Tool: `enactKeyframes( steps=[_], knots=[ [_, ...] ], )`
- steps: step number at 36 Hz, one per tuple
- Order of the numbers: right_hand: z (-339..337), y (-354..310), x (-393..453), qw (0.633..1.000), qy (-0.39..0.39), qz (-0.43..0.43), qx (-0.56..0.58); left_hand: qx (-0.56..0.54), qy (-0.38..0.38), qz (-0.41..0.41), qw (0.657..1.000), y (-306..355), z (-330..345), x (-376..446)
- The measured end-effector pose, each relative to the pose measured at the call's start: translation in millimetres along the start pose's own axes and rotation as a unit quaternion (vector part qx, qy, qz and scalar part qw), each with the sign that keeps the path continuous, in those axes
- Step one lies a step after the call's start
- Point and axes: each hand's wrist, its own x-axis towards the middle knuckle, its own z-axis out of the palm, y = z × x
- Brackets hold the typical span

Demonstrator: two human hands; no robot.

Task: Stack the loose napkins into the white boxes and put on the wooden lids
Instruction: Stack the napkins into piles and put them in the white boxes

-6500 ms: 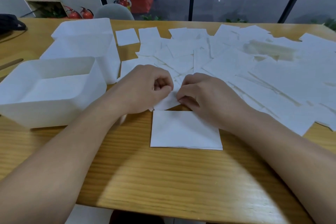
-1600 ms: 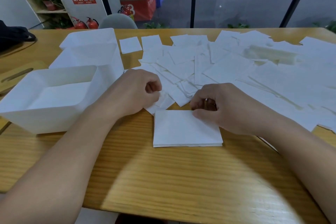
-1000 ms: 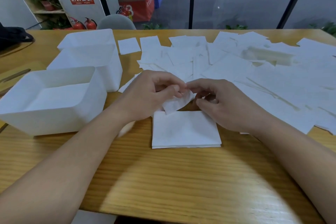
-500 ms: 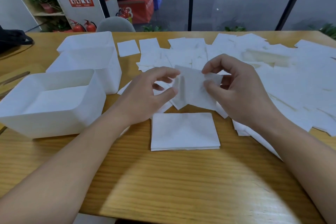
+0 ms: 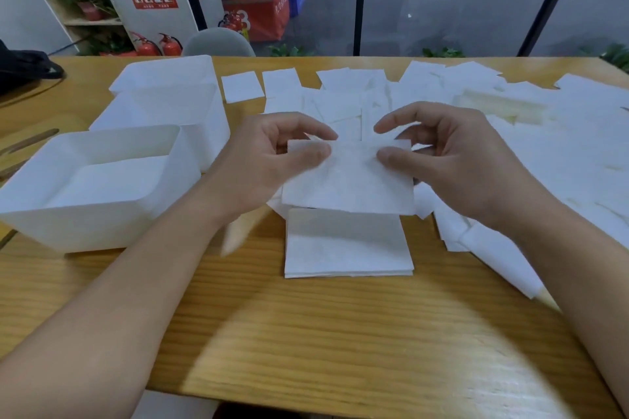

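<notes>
Napkin [image 5: 347, 180], pinched at its top corners between thumb and fingers of left hand [image 5: 269, 160] and right hand [image 5: 452, 160], hangs above the table stack [image 5: 347, 248], presumably for squaring before release.

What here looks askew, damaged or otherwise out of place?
Nothing looks damaged. The flat square white napkins lie scattered and overlapping across the wooden table, as the task expects. The small napkin stack is squared, and both hands pinch one white napkin above it.
</notes>
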Motion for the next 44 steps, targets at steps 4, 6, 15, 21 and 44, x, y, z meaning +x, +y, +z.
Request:
enactKeyframes(
  steps=[4,6,15,21,44],
  knots=[
    [-4,0,-1,0.988,-0.115,0.076,-0.070,-0.004,-0.112,-0.077,0.991,3,-9,-2],
    [-3,3,-1,0.981,-0.142,0.085,-0.099,0.026,-0.165,-0.102,0.981,5,-11,-4],
    [8,12,-2,0.966,-0.188,0.086,-0.156,0.120,-0.222,-0.118,0.960,1,-7,-4],
    [10,13,-3,0.958,-0.196,0.077,-0.196,0.169,-0.216,-0.112,0.955,1,-6,-3],
    [28,25,-7,0.963,-0.180,-0.050,-0.194,0.327,-0.022,-0.040,0.944,-27,-11,3]
  ],
)
